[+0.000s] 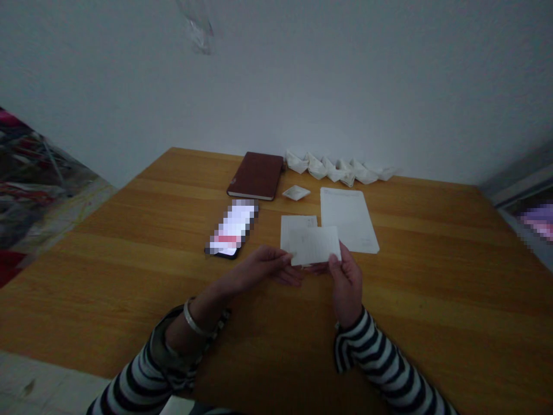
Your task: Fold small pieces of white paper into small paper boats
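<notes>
Right grip (347,283) narrow, pinching a small paper sheet (314,245) up off the wooden bench (432,259), left grip (259,268) flat at its edge, hold unclear; folded paper boats (337,170) line the wall (276,75), seemingly out of the way.

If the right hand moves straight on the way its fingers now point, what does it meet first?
The right hand holding a small paper sheet would most likely meet the large white sheet lying on the wooden table; its height above the table is unclear.
</notes>
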The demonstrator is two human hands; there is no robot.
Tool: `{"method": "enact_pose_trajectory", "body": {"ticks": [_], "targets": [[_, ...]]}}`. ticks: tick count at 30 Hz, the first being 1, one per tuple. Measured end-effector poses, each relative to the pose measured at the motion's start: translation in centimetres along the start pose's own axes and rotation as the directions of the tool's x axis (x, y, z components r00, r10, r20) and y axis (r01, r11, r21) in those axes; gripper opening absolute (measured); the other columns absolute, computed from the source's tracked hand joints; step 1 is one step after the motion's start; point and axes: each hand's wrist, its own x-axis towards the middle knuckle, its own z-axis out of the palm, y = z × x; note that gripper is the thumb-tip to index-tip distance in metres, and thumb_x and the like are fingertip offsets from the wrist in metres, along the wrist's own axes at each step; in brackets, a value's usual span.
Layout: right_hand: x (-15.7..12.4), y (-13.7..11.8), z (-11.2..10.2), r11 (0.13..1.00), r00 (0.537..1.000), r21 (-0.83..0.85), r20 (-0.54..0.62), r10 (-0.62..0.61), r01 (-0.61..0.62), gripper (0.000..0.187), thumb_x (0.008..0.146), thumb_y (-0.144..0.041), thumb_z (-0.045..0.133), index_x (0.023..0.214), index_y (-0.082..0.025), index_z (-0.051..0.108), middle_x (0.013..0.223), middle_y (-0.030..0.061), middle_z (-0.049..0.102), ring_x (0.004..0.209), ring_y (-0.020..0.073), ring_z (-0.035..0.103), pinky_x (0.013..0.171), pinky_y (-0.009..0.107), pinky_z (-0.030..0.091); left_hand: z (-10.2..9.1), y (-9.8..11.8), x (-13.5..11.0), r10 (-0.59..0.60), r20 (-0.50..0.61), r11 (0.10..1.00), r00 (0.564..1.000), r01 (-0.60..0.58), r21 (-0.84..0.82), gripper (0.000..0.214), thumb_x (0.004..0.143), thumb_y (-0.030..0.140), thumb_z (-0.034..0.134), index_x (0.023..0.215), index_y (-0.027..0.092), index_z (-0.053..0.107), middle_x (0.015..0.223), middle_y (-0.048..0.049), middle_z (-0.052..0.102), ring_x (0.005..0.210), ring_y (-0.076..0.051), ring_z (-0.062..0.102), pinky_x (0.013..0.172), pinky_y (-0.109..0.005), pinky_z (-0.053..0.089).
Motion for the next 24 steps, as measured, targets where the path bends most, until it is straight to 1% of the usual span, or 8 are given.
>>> {"method": "enact_pose_trajectory", "body": {"ticks": [2,5,7,11,13,15,20,24], "targets": [[0.2,0.0,-0.3,1.0,1.0,-0.01,-0.021,-0.015,0.014,0.052,0.092,-0.041,0.054,0.138,-0.018,0.047,0.073,0.0013,0.07,0.055,0.0171,0.063,0.053,0.03,0.053,-0.4,0.6,-0.3,0.057,-0.143,0.998,0.988,-0.059,-0.01,0.048,0.087,0.054,0.06,0.106,0.011,0.067,0.091,-0.0153,0.077,0.082,-0.024,0.074,0.082,-0.037,0.054],[0.2,0.0,-0.5,0.999,0.993,-0.039,0.118,0.015,-0.01,0.063,0.091,-0.043,0.056,0.146,-0.019,0.037,0.063,-0.0021,0.065,0.049,0.0151,0.057,0.047,0.028,0.049,-0.5,1.4,-0.5,0.153,-0.344,0.988,0.926,-0.143,0.054,0.06,0.091,0.062,0.046,0.124,0.014,0.061,0.095,-0.0124,0.076,0.087,-0.023,0.072,0.082,-0.036,0.052],[0.1,0.0,-0.4,0.996,0.971,-0.078,0.232,0.061,-0.044,0.066,0.092,-0.043,0.054,0.15,-0.021,0.03,0.059,-0.0037,0.063,0.046,0.0145,0.055,0.044,0.026,0.046,-0.3,1.6,-0.5,0.152,-0.334,0.987,0.93,-0.125,0.1,0.061,0.09,0.062,0.047,0.126,0.015,0.061,0.096,-0.0111,0.075,0.087,-0.022,0.07,0.077,-0.034,0.051],[-0.2,0.1,-0.2,0.987,0.948,-0.153,0.305,0.089,-0.044,0.067,0.093,-0.041,0.052,0.152,-0.024,0.025,0.058,-0.0045,0.061,0.046,0.0148,0.055,0.044,0.026,0.045,0.2,1.1,-0.3,0.082,-0.134,0.988,0.988,-0.062,0.144,0.043,0.081,0.049,0.069,0.102,0.012,0.071,0.087,-0.0076,0.074,0.075,-0.018,0.066,0.066,-0.027,0.048],[-0.2,0.1,-0.3,0.98,0.969,-0.196,0.245,0.011,0.039,0.06,0.096,-0.038,0.048,0.15,-0.024,0.028,0.06,-0.004,0.061,0.05,0.015,0.055,0.049,0.027,0.048,0.3,0.7,-0.1,0.067,-0.119,0.989,0.991,-0.051,0.138,0.038,0.081,0.047,0.069,0.092,0.011,0.072,0.078,-0.0054,0.072,0.065,-0.015,0.062,0.059,-0.023,0.044],[0.0,0.1,-0.5,0.939,0.973,-0.301,0.202,-0.109,0.168,0.05,0.097,-0.032,0.045,0.146,-0.024,0.038,0.066,-0.0022,0.062,0.056,0.0153,0.058,0.057,0.03,0.051,0.3,0.2,0.2,0.083,-0.194,0.993,0.977,-0.065,0.094,0.037,0.083,0.047,0.067,0.089,0.011,0.072,0.074,-0.0041,0.07,0.062,-0.013,0.06,0.056,-0.022,0.042],[0.3,0.1,-0.9,0.68,0.847,-0.512,0.399,-0.352,0.524,0.035,0.09,-0.019,0.054,0.121,-0.03,0.068,0.097,0.0052,0.071,0.091,0.0219,0.064,0.086,0.044,0.052,0.3,-0.7,0.9,0.036,-0.235,0.968,0.971,-0.092,-0.233,0.034,0.08,0.042,0.072,0.094,0.011,0.072,0.078,-0.0069,0.073,0.065,-0.014,0.064,0.064,-0.025,0.049],[0.5,0.1,-0.9,0.65,0.807,-0.478,0.373,-0.459,0.591,0.031,0.087,-0.017,0.062,0.11,-0.033,0.074,0.096,0.0046,0.073,0.097,0.0239,0.062,0.089,0.046,0.051,0.8,-0.5,0.7,0.03,-0.202,0.951,0.979,-0.091,-0.296,0.042,0.081,0.037,0.072,0.114,0.01,0.067,0.083,-0.0089,0.073,0.071,-0.015,0.067,0.071,-0.027,0.052]]}}
